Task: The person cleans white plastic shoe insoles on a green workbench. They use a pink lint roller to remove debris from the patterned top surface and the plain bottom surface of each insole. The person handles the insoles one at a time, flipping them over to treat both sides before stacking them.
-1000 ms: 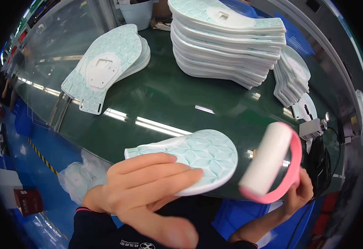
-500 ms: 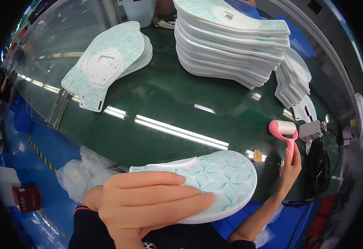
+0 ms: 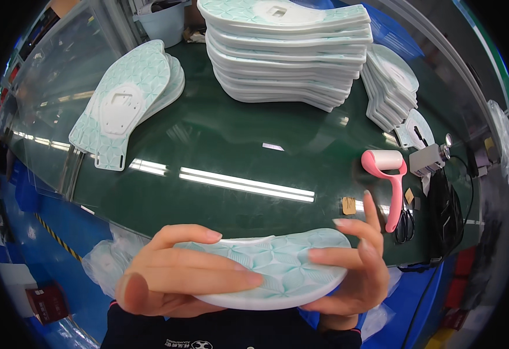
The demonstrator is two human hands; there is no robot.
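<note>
Patterned panel (image 3: 284, 272) in both hands (image 3: 176, 279), pink roller (image 3: 395, 192) beyond

A glossy dark green tabletop (image 3: 225, 148) spread across the middle of the frame, reflecting bright strip lights. On it stood a tall stack of white-and-mint panels (image 3: 286, 64) at upper centre, overlapping flat panels (image 3: 129, 93) at upper left, and a shorter stack (image 3: 389, 87) at upper right. A pink-handled roller (image 3: 395, 189), a brown tag (image 3: 348, 205) and black-handled scissors (image 3: 404, 227) lay at right.
</note>
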